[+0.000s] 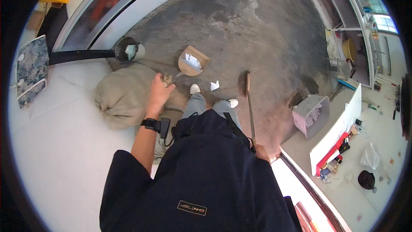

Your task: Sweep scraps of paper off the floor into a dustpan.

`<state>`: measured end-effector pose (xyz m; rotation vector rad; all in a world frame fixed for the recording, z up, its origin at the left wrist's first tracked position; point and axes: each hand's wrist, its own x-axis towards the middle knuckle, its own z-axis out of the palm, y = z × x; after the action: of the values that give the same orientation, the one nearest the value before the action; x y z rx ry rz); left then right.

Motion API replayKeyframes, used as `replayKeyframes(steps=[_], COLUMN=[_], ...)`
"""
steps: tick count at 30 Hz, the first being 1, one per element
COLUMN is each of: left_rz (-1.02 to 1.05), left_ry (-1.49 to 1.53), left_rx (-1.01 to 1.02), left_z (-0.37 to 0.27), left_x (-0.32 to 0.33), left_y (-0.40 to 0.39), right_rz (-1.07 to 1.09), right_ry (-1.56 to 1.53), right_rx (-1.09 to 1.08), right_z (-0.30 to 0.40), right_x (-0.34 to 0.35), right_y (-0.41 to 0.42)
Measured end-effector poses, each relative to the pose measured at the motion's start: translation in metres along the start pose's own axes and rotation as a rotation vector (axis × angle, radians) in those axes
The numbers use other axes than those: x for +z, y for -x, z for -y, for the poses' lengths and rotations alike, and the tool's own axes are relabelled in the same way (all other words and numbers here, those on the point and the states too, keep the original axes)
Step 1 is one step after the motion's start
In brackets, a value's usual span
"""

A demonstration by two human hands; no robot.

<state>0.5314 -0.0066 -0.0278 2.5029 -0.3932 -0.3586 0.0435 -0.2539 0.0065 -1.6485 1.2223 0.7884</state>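
My left hand (160, 95), with a black strap and a small device at its wrist, is over the tan cloth sack (124, 93). Its thumb and index finger are spread beside the sack's gathered end; contact is unclear. A dustpan (187, 68) holding crumpled white paper (192, 60) lies on the floor beyond, its short visible handle pointing towards that hand. Another white paper scrap (214, 85) lies near my shoes. At my right side, my right hand (262, 153), partly hidden by my clothing, grips a long handle (251, 116) with a wooden crosspiece at its far end, probably a broom.
A dark bin (122, 50) stands beyond the sack, by a white partition. On the right, a pale plastic basket (299, 119) holds paper pieces, near a table (351, 193) with tools, a plastic bag and a dark cap. Glass-fronted shelving (355, 29) is at the upper right.
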Motion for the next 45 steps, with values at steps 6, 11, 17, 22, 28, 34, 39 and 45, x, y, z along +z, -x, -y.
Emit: replayKeyframes(steps=[6, 11, 17, 22, 28, 34, 39, 45], left_rz=[0.187, 0.171, 0.445, 0.511, 0.537, 0.581, 0.514, 0.410], left_ry=[0.156, -0.018, -0.280, -0.315, -0.323, -0.346, -0.345, -0.263], left_rx=[-0.226, 0.048, 0.408, 0.529, 0.495, 0.439, 0.285, 0.101], left_z=[-0.015, -0.032, -0.037, -0.034, -0.055, -0.058, -0.030, 0.004], left_x=[-0.007, -0.052, -0.070, -0.044, -0.043, -0.047, -0.056, -0.078], left_y=[-0.007, -0.039, -0.065, -0.078, -0.079, -0.066, -0.057, -0.032], right_rz=[0.035, 0.009, 0.055, 0.102, 0.367, 0.505, 0.190, 0.278], right_ry=[-0.476, -0.830, -0.937, -0.875, -0.452, -0.764, -1.090, -0.736], right_rx=[0.219, 0.419, 0.428, 0.418, 0.283, 0.239, 0.483, 0.222], right_z=[0.026, 0.037, 0.032, 0.079, 0.175, 0.117, 0.177, 0.093], right_x=[0.037, 0.011, -0.005, -0.004, -0.002, 0.001, 0.020, 0.003], right_y=[-0.004, 0.011, 0.014, 0.001, -0.012, -0.034, 0.022, -0.046])
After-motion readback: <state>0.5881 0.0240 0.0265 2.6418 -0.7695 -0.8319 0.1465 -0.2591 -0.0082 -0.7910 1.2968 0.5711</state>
